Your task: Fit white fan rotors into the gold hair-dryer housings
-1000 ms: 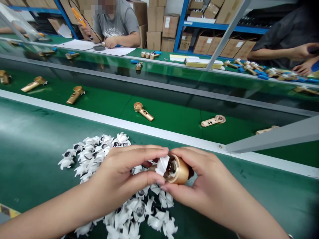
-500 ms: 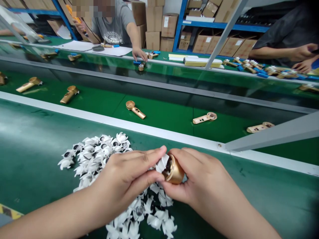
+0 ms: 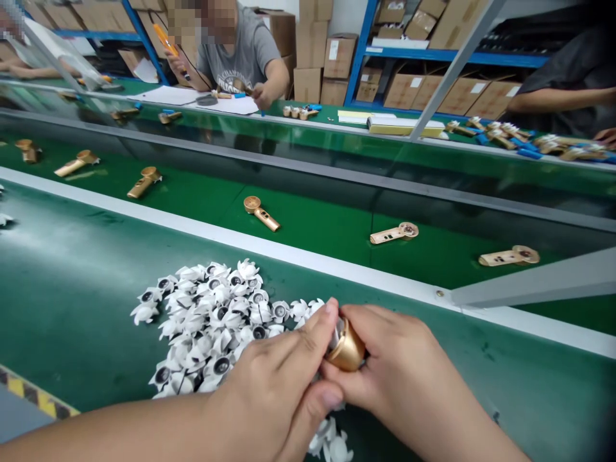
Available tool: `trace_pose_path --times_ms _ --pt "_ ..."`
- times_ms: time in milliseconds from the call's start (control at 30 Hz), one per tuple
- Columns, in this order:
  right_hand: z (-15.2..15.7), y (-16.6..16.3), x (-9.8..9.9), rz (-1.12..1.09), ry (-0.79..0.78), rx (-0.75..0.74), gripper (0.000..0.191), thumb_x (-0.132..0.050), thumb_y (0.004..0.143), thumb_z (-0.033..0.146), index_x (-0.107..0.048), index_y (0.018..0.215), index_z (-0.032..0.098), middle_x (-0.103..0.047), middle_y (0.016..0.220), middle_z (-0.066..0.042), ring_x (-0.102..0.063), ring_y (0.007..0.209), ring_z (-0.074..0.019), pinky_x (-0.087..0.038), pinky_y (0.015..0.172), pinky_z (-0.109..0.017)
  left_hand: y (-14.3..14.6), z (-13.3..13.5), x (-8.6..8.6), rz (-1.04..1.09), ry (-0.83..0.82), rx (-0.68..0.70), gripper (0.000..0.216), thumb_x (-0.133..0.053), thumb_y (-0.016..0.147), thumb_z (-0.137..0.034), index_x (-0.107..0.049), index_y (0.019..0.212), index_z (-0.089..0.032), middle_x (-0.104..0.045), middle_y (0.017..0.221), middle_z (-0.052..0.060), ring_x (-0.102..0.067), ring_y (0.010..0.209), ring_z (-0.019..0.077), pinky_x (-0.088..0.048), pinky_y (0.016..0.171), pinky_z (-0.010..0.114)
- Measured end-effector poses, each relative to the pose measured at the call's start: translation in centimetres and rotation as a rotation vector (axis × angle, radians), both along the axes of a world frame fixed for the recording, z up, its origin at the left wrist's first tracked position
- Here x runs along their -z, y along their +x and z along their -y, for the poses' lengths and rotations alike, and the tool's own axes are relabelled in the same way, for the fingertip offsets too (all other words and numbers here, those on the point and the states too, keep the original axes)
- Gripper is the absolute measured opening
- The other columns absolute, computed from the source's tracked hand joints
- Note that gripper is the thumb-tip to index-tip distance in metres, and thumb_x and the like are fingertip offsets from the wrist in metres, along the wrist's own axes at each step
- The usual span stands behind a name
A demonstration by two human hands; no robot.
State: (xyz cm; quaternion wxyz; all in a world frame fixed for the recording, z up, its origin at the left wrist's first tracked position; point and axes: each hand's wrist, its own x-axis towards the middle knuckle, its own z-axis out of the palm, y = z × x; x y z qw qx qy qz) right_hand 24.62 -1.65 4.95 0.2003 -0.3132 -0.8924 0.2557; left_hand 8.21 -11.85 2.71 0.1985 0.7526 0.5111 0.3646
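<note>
My right hand [image 3: 392,350] is closed around the gold round head of a handheld fan [image 3: 350,350], its open side facing left. My left hand [image 3: 289,378] lies against that open side, fingers straight and together, thumb below. A white fan blade [image 3: 337,333] shows as a sliver inside the rim, under my left fingers; most of it is hidden. Beneath and left of my hands spreads a heap of white fan blades [image 3: 206,321] with dark round hubs, on the green table [image 3: 72,282].
Beyond a white rail [image 3: 192,228], gold handheld fans lie spaced along a green belt [image 3: 317,234]. A slanted grey post [image 3: 539,276] stands at right. Across the belt, a person in a grey shirt [image 3: 231,64] holds an orange tool [image 3: 166,38]. Cardboard boxes [image 3: 312,58] are behind.
My left hand has pushed the white fan blade into the gold head, where it stuck out before. Across the belt, the co-worker's hand has lifted a fan from the table.
</note>
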Motion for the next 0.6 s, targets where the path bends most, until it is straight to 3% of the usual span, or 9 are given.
trace_pose_path --times_ms 100,167,233,300,367,467,600 --pt "-1.2 -1.1 -0.7 -0.011 -0.377 -0.032 0.025 -0.070 0.076 0.027 -0.050 0.065 0.021 -0.054 0.058 0.005 -0.049 0.051 -0.0102 -0.035 0.045 -0.020 -1.9 -0.8 -1.0 -0.059 -0.114 0.060 0.080 -0.051 0.096 -0.028 -0.006 0.161 -0.021 -0.037 0.159 0.015 -0.049 0.138 0.0290 -0.046 0.111 0.041" --pt "-3.1 -2.0 -1.1 -0.021 -0.422 0.004 0.023 -0.069 0.081 0.035 -0.055 0.070 0.020 -0.056 0.062 0.004 -0.049 0.055 -0.0107 -0.035 0.046 -0.020 -4.2 -1.7 -2.2 -0.140 -0.234 -0.019 0.079 -0.051 0.097 -0.030 -0.003 0.161 -0.026 -0.027 0.164 0.009 -0.035 0.147 0.0289 -0.039 0.117 0.043" --pt "-6.0 -3.0 -1.4 0.002 -0.349 0.068 0.029 -0.067 0.082 0.046 -0.057 0.072 0.020 -0.054 0.063 0.003 -0.046 0.054 -0.0112 -0.032 0.045 -0.022 -7.4 -2.7 -3.2 -0.197 -0.251 -0.216 0.070 -0.049 0.099 -0.035 -0.016 0.160 -0.029 -0.031 0.163 0.007 -0.036 0.146 0.0304 -0.037 0.117 0.047" --pt "-9.5 -3.9 -1.7 0.112 -0.362 0.073 0.036 -0.065 0.082 0.052 -0.056 0.068 0.021 -0.048 0.060 0.003 -0.041 0.051 -0.0107 -0.027 0.043 -0.023 -11.2 -3.6 -3.7 -0.255 -0.223 -0.378 0.056 -0.049 0.098 -0.042 -0.041 0.151 -0.028 -0.046 0.154 0.008 -0.047 0.138 0.0333 -0.044 0.111 0.048" --pt "-13.0 -4.7 -1.7 0.238 -0.469 0.022 0.035 -0.068 0.080 0.052 -0.055 0.067 0.021 -0.046 0.060 0.004 -0.038 0.050 -0.0103 -0.027 0.044 -0.024 -14.8 -4.1 -3.3 -0.360 -0.276 -0.437 0.053 -0.052 0.096 -0.048 -0.053 0.143 -0.024 -0.053 0.148 0.011 -0.051 0.132 0.0351 -0.046 0.108 0.048" --pt "-16.8 -6.2 -1.3 0.345 -0.581 -0.010 0.028 -0.070 0.078 0.046 -0.060 0.070 0.022 -0.049 0.062 0.003 -0.041 0.051 -0.0104 -0.034 0.048 -0.024 -18.6 -4.3 -1.4 -0.486 -0.433 -0.307 0.058 -0.052 0.093 -0.053 -0.057 0.140 -0.019 -0.055 0.146 0.014 -0.049 0.134 0.0359 -0.038 0.113 0.050" --pt "-19.2 -9.6 0.3 0.514 -0.557 0.133 0.044 -0.064 0.080 0.061 -0.061 0.064 0.020 -0.044 0.051 0.002 -0.039 0.045 -0.0123 -0.035 0.047 -0.029 -19.8 -4.4 1.0 -0.478 -0.558 -0.209 0.050 -0.046 0.096 -0.054 -0.066 0.131 -0.024 -0.064 0.137 0.010 -0.059 0.124 0.0313 -0.046 0.107 0.043"
